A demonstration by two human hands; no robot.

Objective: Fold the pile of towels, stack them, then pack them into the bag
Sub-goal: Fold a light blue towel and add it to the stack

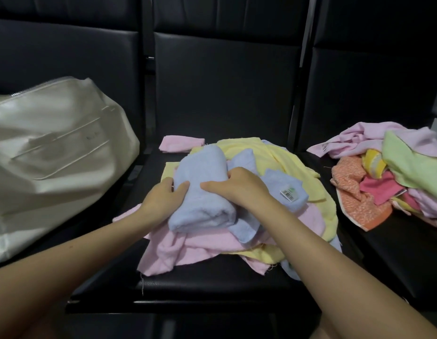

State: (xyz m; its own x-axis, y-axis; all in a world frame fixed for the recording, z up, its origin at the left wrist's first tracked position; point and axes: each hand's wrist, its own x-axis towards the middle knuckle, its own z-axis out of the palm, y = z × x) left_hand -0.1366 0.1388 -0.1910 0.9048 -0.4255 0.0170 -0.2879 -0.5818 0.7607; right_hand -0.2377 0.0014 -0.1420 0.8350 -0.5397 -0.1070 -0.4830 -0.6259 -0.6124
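Note:
A light blue towel point(200, 172), partly rolled or folded, lies on top of a loose heap of pink towels point(178, 248) and yellow towels point(281, 157) on the middle black seat. My left hand point(163, 196) grips its left side, thumb on top. My right hand point(234, 187) presses on its right side, next to a loose blue flap with a barcode tag point(289, 193). A small folded pink towel point(180, 143) lies behind the heap. A cream zippered bag point(53, 148) rests on the left seat.
A jumbled pile of unfolded towels point(393, 177) in pink, green, orange and yellow sits on the right seat. Black seat backs point(224, 77) rise behind everything. The front edge of the middle seat point(200, 289) is bare.

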